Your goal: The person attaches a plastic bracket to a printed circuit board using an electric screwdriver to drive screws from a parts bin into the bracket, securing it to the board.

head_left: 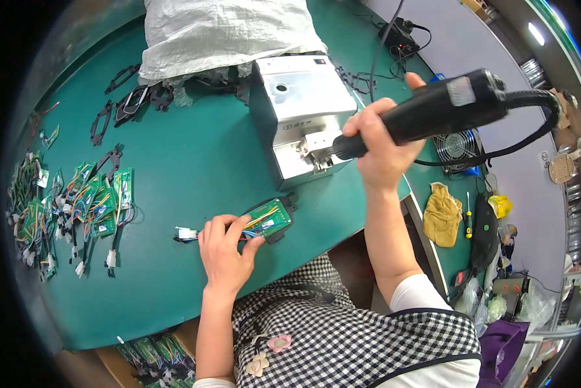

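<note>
My right hand (pixel 384 149) is wrapped round a black electric screwdriver (pixel 446 110), its tip at the front of a silver screw feeder (pixel 303 97). Under my left hand (pixel 229 249) a green circuit board (pixel 269 218) with coloured wires lies on a black plastic frame (pixel 290 202). Its fingers press on the board and wires at the near edge of the bench. A white connector (pixel 187 233) sticks out to the left of these fingers. Whether a screw sits on the tip cannot be made out.
Several wired circuit boards (pixel 99 200) are heaped at the left. Black frames (pixel 132 107) lie at the back left beside a white woven sack (pixel 229 32). On the right are a fan (pixel 455 149), a tan glove (pixel 442 216) and a yellow-handled screwdriver (pixel 468 223). A cable (pixel 536 139) loops from the tool.
</note>
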Demonstrator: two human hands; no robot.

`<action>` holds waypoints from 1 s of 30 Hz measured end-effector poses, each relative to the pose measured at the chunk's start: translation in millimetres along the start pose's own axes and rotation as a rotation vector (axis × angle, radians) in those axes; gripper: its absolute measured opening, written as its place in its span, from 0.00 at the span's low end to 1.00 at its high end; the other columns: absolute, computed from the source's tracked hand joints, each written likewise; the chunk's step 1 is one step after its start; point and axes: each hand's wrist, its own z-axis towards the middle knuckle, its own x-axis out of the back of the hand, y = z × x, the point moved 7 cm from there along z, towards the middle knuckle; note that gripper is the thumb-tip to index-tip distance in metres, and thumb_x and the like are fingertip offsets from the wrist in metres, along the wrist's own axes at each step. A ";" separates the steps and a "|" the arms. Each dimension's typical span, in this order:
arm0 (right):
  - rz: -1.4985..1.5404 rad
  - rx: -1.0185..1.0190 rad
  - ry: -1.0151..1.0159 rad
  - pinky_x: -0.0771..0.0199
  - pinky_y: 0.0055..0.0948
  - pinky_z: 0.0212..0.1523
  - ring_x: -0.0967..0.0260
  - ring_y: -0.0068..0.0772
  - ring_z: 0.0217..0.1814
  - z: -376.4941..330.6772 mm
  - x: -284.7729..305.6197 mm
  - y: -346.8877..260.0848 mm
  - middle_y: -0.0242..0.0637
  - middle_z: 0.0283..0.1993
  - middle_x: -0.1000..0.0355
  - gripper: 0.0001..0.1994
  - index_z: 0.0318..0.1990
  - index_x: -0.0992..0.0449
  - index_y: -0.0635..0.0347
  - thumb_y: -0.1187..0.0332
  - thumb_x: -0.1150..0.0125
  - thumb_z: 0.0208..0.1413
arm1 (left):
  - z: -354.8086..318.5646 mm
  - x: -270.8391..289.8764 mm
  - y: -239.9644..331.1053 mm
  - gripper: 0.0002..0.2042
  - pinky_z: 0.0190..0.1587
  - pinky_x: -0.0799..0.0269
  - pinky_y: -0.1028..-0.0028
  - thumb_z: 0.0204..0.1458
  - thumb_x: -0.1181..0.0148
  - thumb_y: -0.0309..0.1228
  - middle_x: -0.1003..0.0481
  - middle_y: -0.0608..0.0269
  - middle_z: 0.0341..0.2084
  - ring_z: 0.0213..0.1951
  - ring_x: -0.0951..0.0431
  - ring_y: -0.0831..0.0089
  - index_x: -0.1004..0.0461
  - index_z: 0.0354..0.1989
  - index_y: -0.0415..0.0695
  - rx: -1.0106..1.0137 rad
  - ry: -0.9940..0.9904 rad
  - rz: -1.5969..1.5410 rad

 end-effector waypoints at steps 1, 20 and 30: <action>0.000 -0.002 0.000 0.33 0.20 0.24 0.36 0.21 0.19 -0.5 -0.7 3.1 0.33 0.20 0.34 0.33 0.55 0.51 0.72 0.83 0.45 0.39 | -0.1 -0.2 -4.0 0.15 0.37 0.40 0.67 0.32 0.35 0.30 0.33 0.63 0.30 0.33 0.34 0.64 0.27 0.32 0.43 0.001 -0.001 0.000; 0.111 -0.338 -0.258 0.39 0.17 0.25 0.39 0.18 0.22 -119.8 -70.8 29.0 0.33 0.23 0.34 0.31 0.53 0.50 0.72 0.83 0.44 0.39 | 6.5 -10.5 -26.3 0.08 0.29 0.35 0.71 0.31 0.35 0.23 0.33 0.65 0.23 0.28 0.33 0.67 0.24 0.24 0.43 0.021 0.096 -0.186; -0.012 -0.131 -0.805 0.41 0.16 0.22 0.38 0.18 0.20 -119.7 -105.8 30.5 0.32 0.20 0.34 0.25 0.47 0.42 0.69 0.80 0.42 0.37 | 2.6 -7.3 -22.3 0.06 0.27 0.35 0.70 0.31 0.39 0.22 0.35 0.65 0.20 0.27 0.34 0.67 0.26 0.21 0.44 -0.004 0.113 -0.172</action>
